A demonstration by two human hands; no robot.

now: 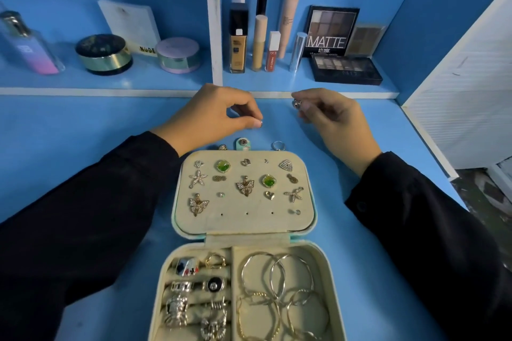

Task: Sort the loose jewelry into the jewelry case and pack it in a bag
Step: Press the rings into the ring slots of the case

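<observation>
Pinching a tiny metal piece (260, 123) between thumb and forefinger, left hand (213, 115) sits low over the blue table (83, 147). Right hand (335, 119) pinches a silver jewelry piece (297, 104), other fingers curled. Open jewelry case (174, 213) lies between both wrists, loose ring (278, 145) just below the fingertips.

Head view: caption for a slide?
Left hand pinches a small piece, right hand a silver piece, beyond the open jewelry case.
</observation>
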